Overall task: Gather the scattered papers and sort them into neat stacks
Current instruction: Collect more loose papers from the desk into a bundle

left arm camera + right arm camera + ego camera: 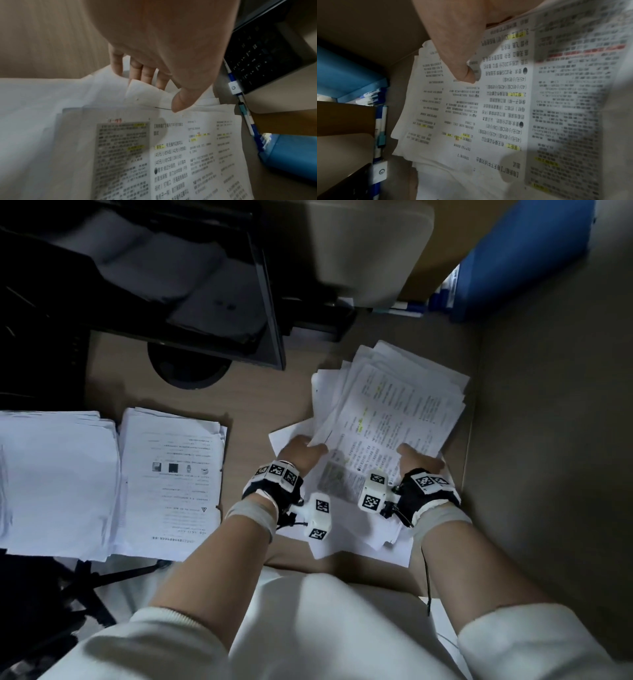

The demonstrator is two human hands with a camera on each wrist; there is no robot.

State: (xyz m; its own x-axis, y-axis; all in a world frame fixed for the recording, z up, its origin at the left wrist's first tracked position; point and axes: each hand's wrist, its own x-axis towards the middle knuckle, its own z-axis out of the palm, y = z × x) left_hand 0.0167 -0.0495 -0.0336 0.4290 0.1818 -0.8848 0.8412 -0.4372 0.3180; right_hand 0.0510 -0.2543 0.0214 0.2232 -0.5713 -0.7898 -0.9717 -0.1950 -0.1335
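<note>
A loose bundle of printed papers (387,405) with yellow highlights lies fanned at the right of the wooden desk (260,392). My left hand (301,455) pinches the bundle's left edge, thumb on top and fingers underneath (147,73). My right hand (419,458) grips the near right edge, its thumb (467,73) pressed on the top printed sheet (505,108); its fingers are hidden below the sheets. Two flatter stacks lie at the left: a blank-topped stack (58,481) and a printed-topped stack (171,484).
A dark monitor (144,278) on a round base (188,368) stands at the back left. A blue box (520,258) and several pens (404,309) sit at the back right. A brown partition wall (555,440) bounds the right. A keyboard (260,56) shows behind.
</note>
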